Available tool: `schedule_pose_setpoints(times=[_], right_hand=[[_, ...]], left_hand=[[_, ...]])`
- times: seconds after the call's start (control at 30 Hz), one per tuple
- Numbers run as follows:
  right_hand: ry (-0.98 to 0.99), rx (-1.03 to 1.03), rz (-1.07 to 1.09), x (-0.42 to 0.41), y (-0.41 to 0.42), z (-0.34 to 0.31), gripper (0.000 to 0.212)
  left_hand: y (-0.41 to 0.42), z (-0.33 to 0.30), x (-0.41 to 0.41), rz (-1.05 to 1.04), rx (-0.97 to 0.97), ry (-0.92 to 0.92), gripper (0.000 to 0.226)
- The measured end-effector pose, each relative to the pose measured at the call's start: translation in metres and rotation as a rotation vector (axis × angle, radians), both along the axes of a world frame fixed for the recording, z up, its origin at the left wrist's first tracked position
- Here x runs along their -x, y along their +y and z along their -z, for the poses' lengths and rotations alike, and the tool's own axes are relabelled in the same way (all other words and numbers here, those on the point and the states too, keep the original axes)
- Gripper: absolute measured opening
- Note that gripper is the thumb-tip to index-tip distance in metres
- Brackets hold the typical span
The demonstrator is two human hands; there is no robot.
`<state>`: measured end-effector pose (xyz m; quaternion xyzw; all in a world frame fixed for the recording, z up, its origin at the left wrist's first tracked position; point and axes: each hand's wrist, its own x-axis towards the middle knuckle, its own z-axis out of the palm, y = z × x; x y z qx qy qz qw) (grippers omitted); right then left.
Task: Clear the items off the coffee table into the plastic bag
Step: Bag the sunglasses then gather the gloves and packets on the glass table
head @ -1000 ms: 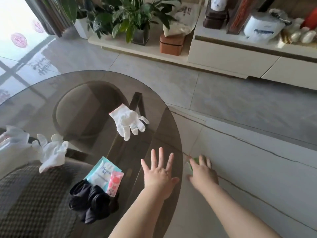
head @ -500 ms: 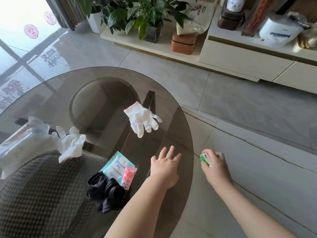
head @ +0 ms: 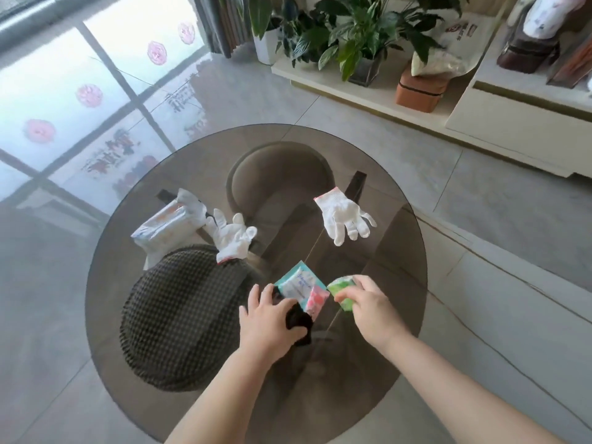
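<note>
A person leans over a round smoked-glass counter [head: 368, 174]. The left hand [head: 270, 318] rests on a crumpled black plastic bag [head: 301, 320], fingers curled onto its bunched top and grasping it. The right hand [head: 368, 302] pinches a small green packet [head: 342, 290] just right of the bag.

A pale blue flat wipes sachet [head: 296, 282] and a pink sachet [head: 315, 299] lie against the far edge of the bag, between the 2 hands. Farther from the left hand lie a white knit glove [head: 232, 240] and a large white soft tissue pack [head: 166, 224]. A second white knit glove [head: 344, 216] lies beyond the right hand.

Judgement: the bag looks bunched, its mouth not visibly open. It would help to lift 1 edge with the left hand to open the mouth before dropping the packet in, keeping the sachets from sliding away.

Both forearms reach forward, palms down, wrists low above the glass.
</note>
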<state>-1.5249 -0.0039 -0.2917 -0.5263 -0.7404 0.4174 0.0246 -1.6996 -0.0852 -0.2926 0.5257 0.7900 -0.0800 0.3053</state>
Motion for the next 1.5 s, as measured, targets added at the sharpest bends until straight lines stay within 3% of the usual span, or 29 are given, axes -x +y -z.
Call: schedule_pose_setpoints(times=[0.13, 0.33, 0.53, 0.67, 0.73, 0.83, 0.9, 1.07, 1.23, 1.37, 1.5], right_hand=[[-0.018, -0.129, -0.211, 0.03, -0.01, 0.007, 0.052], [-0.294, -0.241, -0.486, 0.048, -0.025, 0.031, 0.058], [-0.306, -0.305, -0.487, 0.052, -0.023, 0.035, 0.076], [-0.307, -0.582, -0.436, 0.06, -0.007, 0.032, 0.088], [-0.335, -0.686, -0.574, 0.063, -0.005, 0.031, 0.087], [-0.442, -0.529, -0.846, 0.062, -0.014, 0.05, 0.068], [-0.467, -0.413, -0.756, 0.064, -0.019, 0.055, 0.064], [-0.48, -0.422, -0.667, 0.068, -0.025, 0.055, 0.035], [-0.405, -0.397, -0.602, 0.057, -0.031, 0.049, 0.036], [-0.259, -0.438, -0.517, 0.037, -0.044, 0.036, 0.026], [-0.021, -0.182, -0.177, 0.018, -0.07, 0.013, 0.018]], left_hand=[[-0.023, 0.009, 0.007, -0.058, 0.056, -0.118, 0.077], [-0.04, 0.025, 0.007, -0.262, -0.149, -0.151, 0.051], [-0.049, 0.029, 0.017, -0.29, -0.143, -0.14, 0.054], [-0.048, 0.035, 0.025, -0.276, -0.161, -0.105, 0.06], [-0.048, 0.038, 0.026, -0.27, -0.158, -0.08, 0.064], [-0.05, 0.043, 0.029, -0.278, -0.145, -0.045, 0.063], [-0.05, 0.044, 0.033, -0.306, -0.142, -0.047, 0.058], [-0.058, 0.048, 0.038, -0.458, -0.121, -0.061, 0.046], [-0.068, 0.049, 0.034, -0.589, -0.094, -0.07, 0.037], [-0.081, 0.042, 0.021, -0.747, -0.119, -0.137, 0.032], [-0.104, 0.021, 0.001, -0.886, -0.169, -0.205, 0.028]])
